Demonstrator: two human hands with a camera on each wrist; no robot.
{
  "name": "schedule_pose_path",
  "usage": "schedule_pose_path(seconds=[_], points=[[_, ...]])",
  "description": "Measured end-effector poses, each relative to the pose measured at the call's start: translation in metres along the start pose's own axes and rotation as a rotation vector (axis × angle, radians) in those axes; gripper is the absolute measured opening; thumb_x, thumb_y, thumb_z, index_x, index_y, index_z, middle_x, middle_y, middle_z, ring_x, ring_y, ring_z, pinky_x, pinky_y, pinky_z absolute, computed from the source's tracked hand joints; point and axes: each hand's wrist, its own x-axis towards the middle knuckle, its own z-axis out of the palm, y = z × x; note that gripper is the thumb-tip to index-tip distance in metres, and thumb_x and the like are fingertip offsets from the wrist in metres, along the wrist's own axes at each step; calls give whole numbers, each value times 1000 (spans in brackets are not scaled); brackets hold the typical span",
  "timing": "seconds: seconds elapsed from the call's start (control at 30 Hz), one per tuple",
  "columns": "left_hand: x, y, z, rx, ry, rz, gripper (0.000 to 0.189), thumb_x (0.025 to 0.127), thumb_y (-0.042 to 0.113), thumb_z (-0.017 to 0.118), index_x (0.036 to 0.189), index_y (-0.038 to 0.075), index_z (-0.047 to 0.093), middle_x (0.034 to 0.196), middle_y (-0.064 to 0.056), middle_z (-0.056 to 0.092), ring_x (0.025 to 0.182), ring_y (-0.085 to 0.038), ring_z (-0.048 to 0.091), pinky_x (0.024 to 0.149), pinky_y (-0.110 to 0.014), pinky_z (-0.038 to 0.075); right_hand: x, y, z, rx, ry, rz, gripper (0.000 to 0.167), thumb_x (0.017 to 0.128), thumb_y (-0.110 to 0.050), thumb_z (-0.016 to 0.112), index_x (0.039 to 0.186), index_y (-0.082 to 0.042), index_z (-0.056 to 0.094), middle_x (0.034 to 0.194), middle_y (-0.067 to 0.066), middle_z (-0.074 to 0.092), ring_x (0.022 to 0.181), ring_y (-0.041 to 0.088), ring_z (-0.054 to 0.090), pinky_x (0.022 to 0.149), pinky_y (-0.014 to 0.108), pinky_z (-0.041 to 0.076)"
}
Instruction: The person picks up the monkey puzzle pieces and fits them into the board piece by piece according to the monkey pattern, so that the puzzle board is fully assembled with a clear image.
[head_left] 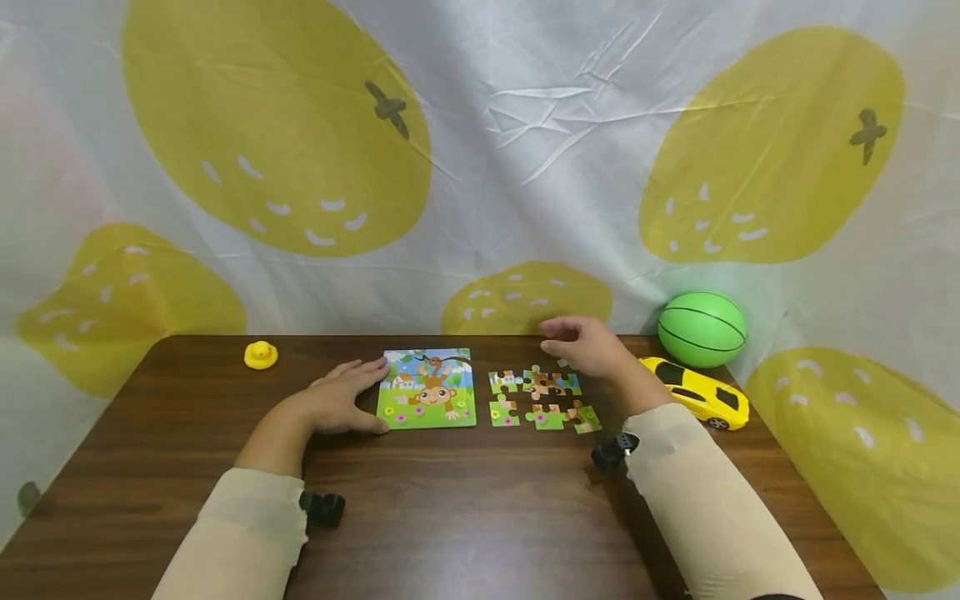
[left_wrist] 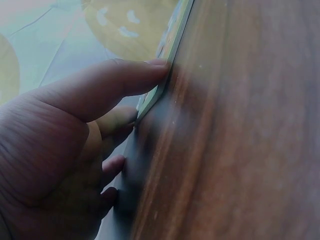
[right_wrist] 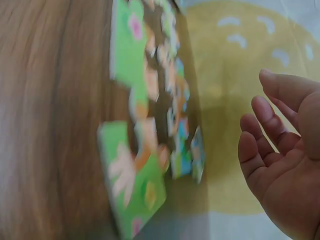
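Observation:
My left hand rests at the left edge of a square monkey picture board, its fingers fairly straight. In the left wrist view the thumb touches the board's edge. Right of the board lie several loose jigsaw pieces in two rough rows, with green, flower and monkey parts. Above the far pieces hovers my right hand, fingers loosely bent. Nothing shows between those fingers in the right wrist view, where the jigsaw pieces lie apart from the hand. One small piece is partly hidden beneath it.
A yellow toy car stands close to the right forearm, with a green ball behind it. At the far left sits a yellow rubber duck. A lemon-print curtain hangs behind the brown wooden table.

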Motion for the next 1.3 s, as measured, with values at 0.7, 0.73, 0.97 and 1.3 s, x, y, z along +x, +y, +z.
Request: schedule_pose_path(seconds=[0.7,0.73,0.97,1.3], points=[[-1,1,0,2,7,-6,106,86,55,82,171,19,31,181,-5,22,168,-44,11,126,-79,14,10,51,-12,-113,-5,67,50,96,-13,79,143,-1,66,137,23,71,122,35,67,105,47,56],[-1,1,0,2,7,-6,106,86,55,82,171,19,31,181,-5,22,168,-44,11,126,-79,14,11,52,-12,-116,-5,70,51,95,-13,80,142,-1,67,134,23,72,119,34,68,102,45,56],[0,-1,1,9,12,-2,106,85,56,82,170,19,32,181,-6,23,167,-43,12,127,-78,15,14,55,-10,-139,-16,110,52,93,-15,83,142,-6,68,121,19,72,107,28,65,89,35,54],[1,-2,2,0,13,-6,107,84,56,82,171,19,31,181,-6,23,167,-43,12,127,-77,15,21,53,-9,-151,-22,126,52,91,-15,84,140,-7,69,118,17,73,97,24,64,84,31,53]])
